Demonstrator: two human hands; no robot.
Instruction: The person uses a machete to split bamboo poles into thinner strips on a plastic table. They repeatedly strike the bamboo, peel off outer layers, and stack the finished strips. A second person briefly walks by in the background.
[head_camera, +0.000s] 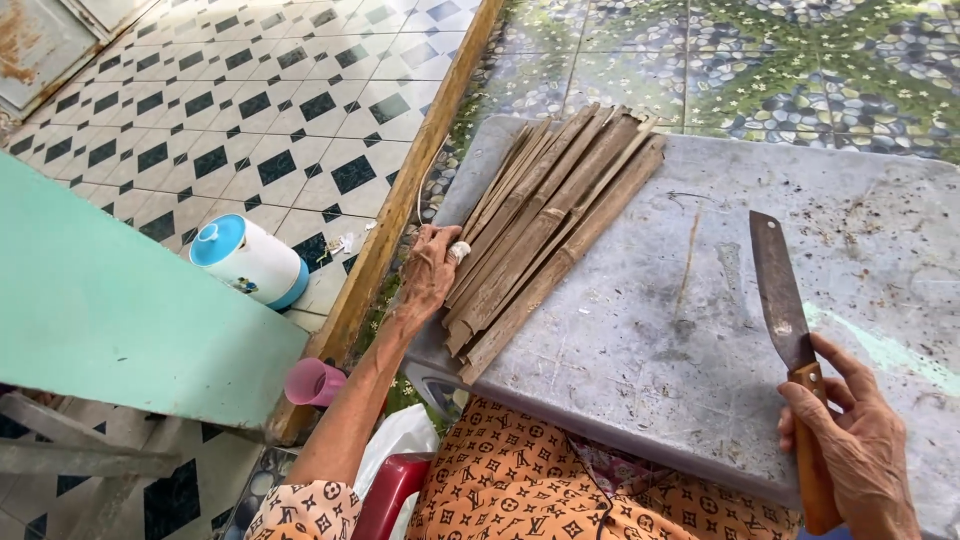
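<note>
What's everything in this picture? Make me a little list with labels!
Place: a grey table standing on a tiled floor
Left hand: rests on the near edge of a bundle of long brown strips
Right hand: grips the wooden handle of a cleaver knife, blade flat above the table
Strips: stacked slantwise at the table's left side
Beside the table: a white container with a blue lid, a pink cup, a green board

Strips lie bundled on the counter's left part. A cleaver rests at its near right. A jug stands on the floor, left.
</note>
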